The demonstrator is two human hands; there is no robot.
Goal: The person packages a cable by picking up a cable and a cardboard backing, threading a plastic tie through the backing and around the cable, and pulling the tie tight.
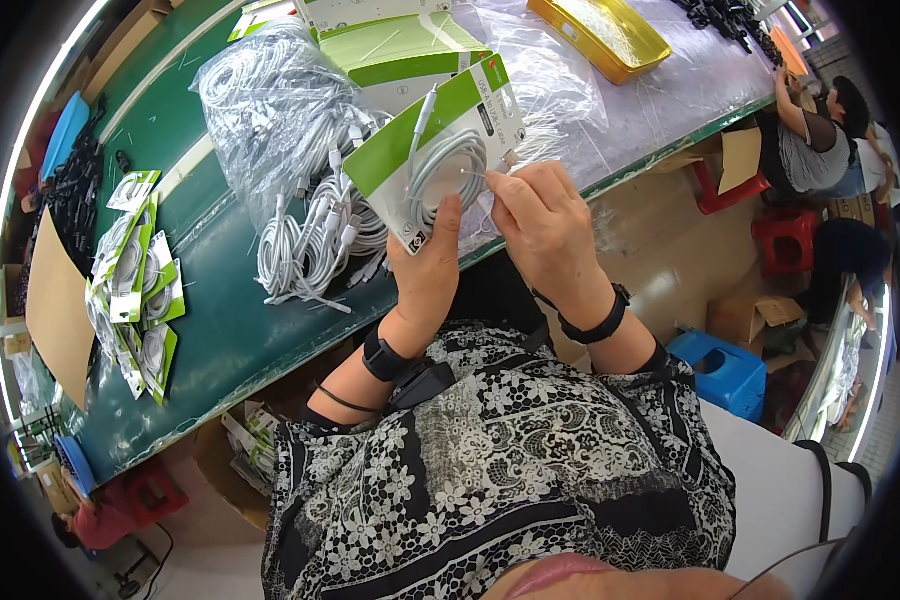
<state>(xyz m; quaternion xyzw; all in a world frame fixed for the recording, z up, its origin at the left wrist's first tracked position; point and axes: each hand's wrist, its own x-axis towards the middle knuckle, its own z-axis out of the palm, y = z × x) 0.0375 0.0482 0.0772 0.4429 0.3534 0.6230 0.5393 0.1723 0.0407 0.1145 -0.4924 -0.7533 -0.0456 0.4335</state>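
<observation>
My left hand grips the lower edge of a green and white packaging card, its thumb on the front. A coiled white cable lies against the card, with one plug pointing up at the top left. At the card's right side, my right hand is closed in a pinch on a thin white tie, whose end reaches toward the coil. The tie's far part is too small to follow. Loose coiled white cables lie on the table just left of my left hand.
A clear bag of white cables sits at the back left. Carded cables are heaped farther left, beside a brown cardboard sheet. White ties lie behind my right hand; a yellow tray stands beyond. Other people sit at right.
</observation>
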